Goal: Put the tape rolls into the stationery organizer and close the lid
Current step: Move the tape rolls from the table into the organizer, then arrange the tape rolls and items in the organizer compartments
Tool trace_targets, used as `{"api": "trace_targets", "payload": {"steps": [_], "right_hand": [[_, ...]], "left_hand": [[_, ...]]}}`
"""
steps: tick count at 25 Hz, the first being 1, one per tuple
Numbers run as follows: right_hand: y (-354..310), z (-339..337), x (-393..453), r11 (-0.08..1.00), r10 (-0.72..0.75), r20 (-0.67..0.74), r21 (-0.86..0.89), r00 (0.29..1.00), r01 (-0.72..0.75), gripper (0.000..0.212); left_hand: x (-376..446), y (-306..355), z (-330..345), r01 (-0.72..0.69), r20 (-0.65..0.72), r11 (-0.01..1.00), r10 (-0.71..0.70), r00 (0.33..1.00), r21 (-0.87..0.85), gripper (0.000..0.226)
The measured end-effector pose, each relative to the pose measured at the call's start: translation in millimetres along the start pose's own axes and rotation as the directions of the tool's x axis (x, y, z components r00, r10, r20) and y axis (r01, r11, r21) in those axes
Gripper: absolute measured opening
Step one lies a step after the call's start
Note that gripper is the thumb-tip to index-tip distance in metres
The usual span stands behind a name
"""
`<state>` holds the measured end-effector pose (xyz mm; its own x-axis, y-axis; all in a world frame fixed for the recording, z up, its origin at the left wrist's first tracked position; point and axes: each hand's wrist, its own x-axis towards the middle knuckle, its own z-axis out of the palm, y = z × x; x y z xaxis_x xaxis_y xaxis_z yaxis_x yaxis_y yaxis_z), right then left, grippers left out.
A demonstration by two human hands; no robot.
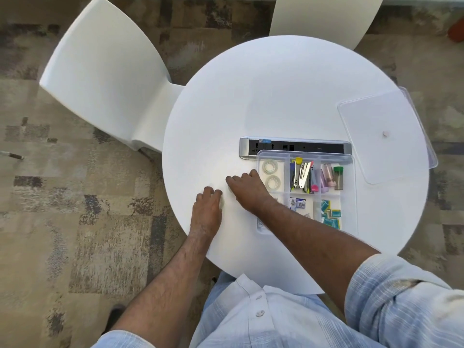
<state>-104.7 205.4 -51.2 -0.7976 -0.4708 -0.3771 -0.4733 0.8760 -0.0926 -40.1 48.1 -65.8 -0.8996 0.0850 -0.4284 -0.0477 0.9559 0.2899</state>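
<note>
A clear stationery organizer (355, 192) sits on the round white table (276, 96), open. Two clear tape rolls (270, 166) (273, 182) lie in its far left compartment. The clear lid (384, 136) lies apart at the table's right edge. My left hand (208, 207) rests on the table left of the organizer, fingers curled over a clear tape roll (221, 202) that shows only at the hand's right side. My right hand (247, 190) is just left of the organizer, fingers bent down onto the table. Whatever is under it is hidden.
A grey and black power strip (296, 146) lies right behind the organizer. Other compartments hold staplers, highlighters and small staple boxes. A white chair (105, 79) stands at the left and another (324, 16) behind the table. Patterned carpet surrounds it.
</note>
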Motion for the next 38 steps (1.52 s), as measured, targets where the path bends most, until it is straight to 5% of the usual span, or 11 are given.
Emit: {"api": "trace_targets", "payload": {"steps": [7, 14, 25, 32, 38], "right_hand": [[4, -4, -14, 0.995, -0.022, -0.147, 0.095, 0.989, 0.037, 0.039], [65, -23, -52, 0.892, 0.247, -0.385, 0.45, 0.889, -0.053, 0.04], [119, -29, -73, 0.869, 0.316, -0.208, 0.454, 0.925, -0.195, 0.051], [119, -13, -89, 0.821, 0.395, -0.191, 0.512, 0.899, -0.252, 0.044], [119, -5, -92, 0.832, 0.368, -0.149, 0.494, 0.918, -0.254, 0.029]], "left_hand": [[-11, -8, -10, 0.05, -0.068, 0.991, -0.059, 0.996, -0.125, 0.05], [8, 50, -30, -0.139, -0.184, 0.96, 0.095, 0.978, -0.242, 0.047], [23, 136, -25, -0.276, -0.07, 0.922, 0.267, 0.961, -0.272, 0.059], [11, 98, -15, -0.132, -0.23, 0.951, 0.067, 0.971, -0.279, 0.046], [16, 55, 0, -0.018, -0.145, 0.979, -0.013, 0.989, -0.205, 0.053]]}}
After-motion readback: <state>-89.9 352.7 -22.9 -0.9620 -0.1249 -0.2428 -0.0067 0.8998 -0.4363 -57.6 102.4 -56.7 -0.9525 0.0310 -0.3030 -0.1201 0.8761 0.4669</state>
